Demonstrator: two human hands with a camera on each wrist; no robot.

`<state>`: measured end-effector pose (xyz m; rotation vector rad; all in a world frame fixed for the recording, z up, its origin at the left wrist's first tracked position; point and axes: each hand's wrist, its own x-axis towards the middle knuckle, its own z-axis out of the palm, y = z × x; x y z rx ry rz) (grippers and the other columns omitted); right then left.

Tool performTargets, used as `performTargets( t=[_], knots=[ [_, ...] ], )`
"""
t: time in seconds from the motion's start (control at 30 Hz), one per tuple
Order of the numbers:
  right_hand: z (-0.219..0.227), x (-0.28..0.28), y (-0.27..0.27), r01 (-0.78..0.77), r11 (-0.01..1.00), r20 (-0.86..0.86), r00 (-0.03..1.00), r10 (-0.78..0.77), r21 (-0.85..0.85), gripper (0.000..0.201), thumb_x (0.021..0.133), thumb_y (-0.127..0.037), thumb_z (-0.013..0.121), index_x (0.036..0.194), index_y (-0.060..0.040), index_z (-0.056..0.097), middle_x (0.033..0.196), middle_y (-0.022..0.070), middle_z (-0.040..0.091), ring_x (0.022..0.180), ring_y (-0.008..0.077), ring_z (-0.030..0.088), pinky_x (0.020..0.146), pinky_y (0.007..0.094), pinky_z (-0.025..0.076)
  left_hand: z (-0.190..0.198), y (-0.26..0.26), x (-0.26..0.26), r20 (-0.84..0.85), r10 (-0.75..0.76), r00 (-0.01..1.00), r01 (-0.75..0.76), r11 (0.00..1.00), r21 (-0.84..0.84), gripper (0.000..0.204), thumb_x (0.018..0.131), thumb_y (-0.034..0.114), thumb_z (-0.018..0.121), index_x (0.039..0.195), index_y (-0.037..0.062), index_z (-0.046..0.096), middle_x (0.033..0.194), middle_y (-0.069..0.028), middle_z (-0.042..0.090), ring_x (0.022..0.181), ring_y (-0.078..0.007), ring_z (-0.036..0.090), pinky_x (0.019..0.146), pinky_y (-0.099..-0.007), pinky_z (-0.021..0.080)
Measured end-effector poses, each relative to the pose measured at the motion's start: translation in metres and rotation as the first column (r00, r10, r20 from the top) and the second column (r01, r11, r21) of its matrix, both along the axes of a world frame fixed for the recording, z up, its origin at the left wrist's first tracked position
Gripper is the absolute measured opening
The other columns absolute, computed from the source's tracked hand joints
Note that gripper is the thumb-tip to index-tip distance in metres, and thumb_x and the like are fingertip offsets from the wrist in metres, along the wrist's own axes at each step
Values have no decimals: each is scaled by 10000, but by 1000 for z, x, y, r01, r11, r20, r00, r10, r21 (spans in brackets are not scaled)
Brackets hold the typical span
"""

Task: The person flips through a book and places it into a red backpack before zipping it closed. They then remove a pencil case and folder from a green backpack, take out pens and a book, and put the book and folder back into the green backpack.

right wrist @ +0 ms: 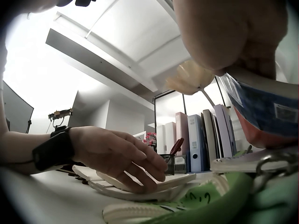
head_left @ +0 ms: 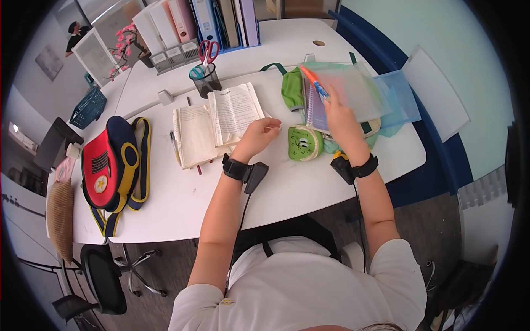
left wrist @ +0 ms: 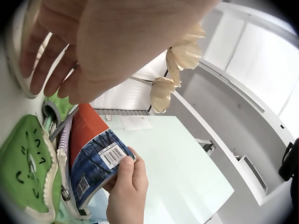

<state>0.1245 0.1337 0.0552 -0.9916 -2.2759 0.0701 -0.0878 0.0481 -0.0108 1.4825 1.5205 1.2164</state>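
My right hand pinches a flat orange and blue packet with a barcode, held upright over a spiral notebook. The left wrist view shows the right thumb and fingers curled round the packet's lower edge. My left hand lies with relaxed, nearly straight fingers on the right edge of an open book. A green zipped pencil case with a drawn face sits between the two hands.
Clear plastic folders lie under and beyond the notebook. A second open book, a mesh cup with scissors, binders and a red and blue backpack share the white desk. A black chair stands at left.
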Motion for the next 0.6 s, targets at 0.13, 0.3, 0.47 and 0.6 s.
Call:
performTargets(
  t=[0.13,0.3,0.47,0.6],
  knots=[
    [-7,-1,11,67,991,-109,993,-55,116,280,926,-147,440,1158,5,401,691,226,588,627,411,582,525,467,457,0,2,-3,103,-51,993,55,998,-41,332,896,218,534,1100,-42,576,1023,-99,627,944,-168,597,817,-273,472],
    [22,5,18,281,952,-472,860,-195,118,215,936,-171,427,1082,-14,431,730,218,596,648,413,588,536,457,455,17,-3,1,313,-51,948,89,990,-109,377,934,287,487,1130,-29,555,1079,-101,599,996,-169,586,872,-279,455],
    [41,1,4,172,950,-606,795,21,259,218,931,-143,436,1105,-13,459,769,184,603,663,393,597,567,411,471,25,-7,-4,459,-67,886,116,990,-80,438,957,337,424,1200,-20,498,1149,-120,569,1042,-202,569,912,-310,446],
    [24,-16,-31,-33,979,-516,846,135,203,256,896,-77,487,1134,15,466,827,192,601,714,347,610,604,379,480,35,-10,0,760,-183,624,136,983,124,522,953,410,391,1269,-3,431,1224,-143,520,1105,-229,530,929,-339,439]
  ],
)
